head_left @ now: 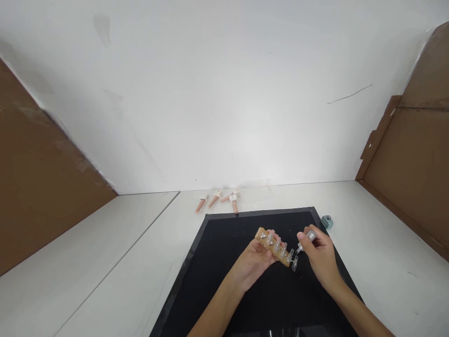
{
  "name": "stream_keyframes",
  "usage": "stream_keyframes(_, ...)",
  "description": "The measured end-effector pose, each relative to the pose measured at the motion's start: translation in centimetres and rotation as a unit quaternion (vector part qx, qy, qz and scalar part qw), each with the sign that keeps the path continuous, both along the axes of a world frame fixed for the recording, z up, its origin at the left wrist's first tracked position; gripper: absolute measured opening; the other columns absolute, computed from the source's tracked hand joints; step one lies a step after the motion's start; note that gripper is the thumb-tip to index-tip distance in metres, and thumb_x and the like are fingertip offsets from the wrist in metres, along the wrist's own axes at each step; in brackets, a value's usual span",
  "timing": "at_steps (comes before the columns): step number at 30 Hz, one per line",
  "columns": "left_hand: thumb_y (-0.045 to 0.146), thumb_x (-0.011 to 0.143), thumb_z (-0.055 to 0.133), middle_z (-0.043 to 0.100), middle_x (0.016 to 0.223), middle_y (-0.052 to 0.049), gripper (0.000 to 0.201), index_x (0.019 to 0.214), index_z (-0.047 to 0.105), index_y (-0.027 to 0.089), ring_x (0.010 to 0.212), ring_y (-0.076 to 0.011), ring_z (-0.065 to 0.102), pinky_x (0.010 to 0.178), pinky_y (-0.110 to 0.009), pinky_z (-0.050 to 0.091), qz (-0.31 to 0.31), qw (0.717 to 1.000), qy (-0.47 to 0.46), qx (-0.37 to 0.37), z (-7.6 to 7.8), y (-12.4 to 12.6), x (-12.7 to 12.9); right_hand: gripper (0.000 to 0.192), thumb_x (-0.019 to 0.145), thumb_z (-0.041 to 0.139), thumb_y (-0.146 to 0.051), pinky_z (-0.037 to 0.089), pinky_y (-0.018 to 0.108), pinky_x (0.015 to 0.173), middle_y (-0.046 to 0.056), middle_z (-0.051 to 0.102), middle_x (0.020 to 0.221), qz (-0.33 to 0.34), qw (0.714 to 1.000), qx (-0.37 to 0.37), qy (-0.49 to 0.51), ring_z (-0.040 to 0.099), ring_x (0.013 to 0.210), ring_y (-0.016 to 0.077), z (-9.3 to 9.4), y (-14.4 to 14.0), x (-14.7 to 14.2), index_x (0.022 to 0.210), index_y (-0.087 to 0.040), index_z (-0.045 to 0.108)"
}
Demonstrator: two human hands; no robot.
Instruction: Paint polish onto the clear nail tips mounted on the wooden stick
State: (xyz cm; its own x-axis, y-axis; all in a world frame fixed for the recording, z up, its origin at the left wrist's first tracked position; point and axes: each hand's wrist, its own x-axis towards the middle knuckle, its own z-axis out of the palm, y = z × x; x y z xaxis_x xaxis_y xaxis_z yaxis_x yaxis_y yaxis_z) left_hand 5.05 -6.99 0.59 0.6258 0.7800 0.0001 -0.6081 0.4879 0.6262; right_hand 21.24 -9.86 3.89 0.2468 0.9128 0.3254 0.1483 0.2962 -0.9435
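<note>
My left hand [257,262] grips a light wooden bar [261,233], tilted down to the right, above the black mat. Several clear nail tips [277,245] stand in a row along it. The endmost clear nail tip [294,264] juts out past the bar's lower right end. Pinched in my right hand [321,255] is a silver-capped brush [308,237], pointing down left. Its tip is close to that endmost nail tip; whether they touch I cannot tell. Beyond my right hand stands a small teal bottle [327,222], its top seemingly uncapped.
Several small white pieces with pink tapered stems, such as this bottle-like one [202,203], lie behind the black mat [224,248]. The mat lies on a white table [147,267]. A white wall rises behind, with brown cardboard panels [410,173] on both sides.
</note>
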Motion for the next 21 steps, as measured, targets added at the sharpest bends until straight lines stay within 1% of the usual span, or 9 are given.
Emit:
stream_keyframes(7,0.017,0.058,0.086,0.067,0.087,0.005,0.030,0.082,0.069,0.025,0.091,-0.0145,0.064,0.086,-0.032,0.040,0.007,1.000,0.002,0.016,0.41,-0.04,0.31,0.045,0.073,0.064,-0.042,0.029,0.023,0.041,-0.007,0.029,0.049,0.020,1.000,-0.005,-0.007,0.029,0.045,0.0103,-0.24,-0.15,-0.29,0.050,-0.023,0.030)
stream_keyframes(15,0.020,0.057,0.087,0.064,0.080,0.003,0.028,0.077,0.067,0.020,0.086,-0.0155,0.062,0.082,-0.032,0.041,0.005,0.999,0.004,0.032,0.81,-0.32,0.32,0.050,0.073,0.066,-0.045,0.028,0.023,0.041,-0.008,0.026,0.050,-0.018,1.000,-0.008,-0.005,0.026,0.046,0.0103,-0.30,0.18,-0.14,0.051,-0.024,0.027)
stream_keyframes(21,0.018,0.055,0.087,0.065,0.081,0.003,0.029,0.076,0.068,0.021,0.086,-0.0161,0.063,0.080,-0.031,0.041,0.010,1.000,0.003,0.025,0.84,-0.48,-0.01,0.048,0.075,0.064,-0.046,0.027,0.024,0.041,-0.008,0.025,0.051,-0.042,0.999,0.001,0.005,0.024,0.046,0.0105,-0.04,0.19,-0.03,0.053,-0.024,0.027)
